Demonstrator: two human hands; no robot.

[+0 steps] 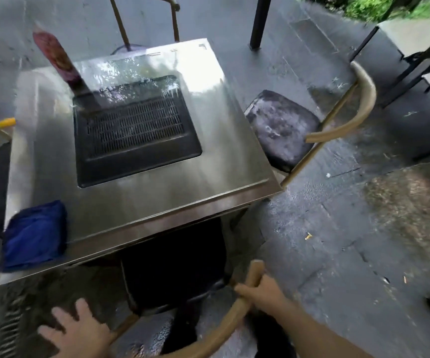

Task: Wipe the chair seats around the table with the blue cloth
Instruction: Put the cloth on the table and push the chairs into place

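Observation:
The blue cloth [34,236] lies folded on the near left corner of the steel table [141,210]. Directly below me is a chair with a dark seat [175,270], pushed partly under the table. My right hand [259,293] grips its curved tan backrest rail [229,324]. My left hand [79,332] hovers with fingers spread beside the chair's left side, holding nothing. A second chair with a dusty dark seat [282,127] and a tan curved backrest [358,104] stands at the table's right side. A third chair's frame [144,19] shows behind the far edge.
A black grill insert [134,130] fills the table's middle, and a reddish sign stand [56,56] rises at its back left. A black post [259,21] stands behind. Other tables [415,37] are at the right. The paved floor is wet.

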